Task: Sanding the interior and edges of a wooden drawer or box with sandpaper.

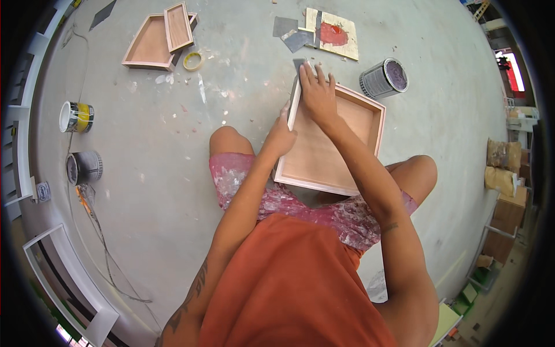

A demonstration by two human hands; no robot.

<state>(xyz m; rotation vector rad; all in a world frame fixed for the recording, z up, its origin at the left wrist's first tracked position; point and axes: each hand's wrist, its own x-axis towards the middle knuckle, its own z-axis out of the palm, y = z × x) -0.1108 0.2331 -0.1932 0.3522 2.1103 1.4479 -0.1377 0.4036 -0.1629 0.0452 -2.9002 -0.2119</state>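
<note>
The left grip (280, 139) is closed around the near end of a pale-edged strip (294, 110); the right grip (318, 98) lies spread, fingers nearly straight, at its far end. The strip's long axis runs away from the body, leaning slightly right; whether it is a separate piece or part of the shallow wooden tray (312, 151) beside it, I cannot tell. The tray opens to the right of the left grip, under the right forearm, between the bent knees.

A dark grey tin (374, 82) stands right of the right grip; beyond the fingertips is a board (349, 43) with red paste (332, 36), dark sheets (285, 26) at its left. Farther out, left of both grips, the stained floor (173, 173) holds a tape roll (185, 62), two trays (149, 43) and more tins (85, 118).
</note>
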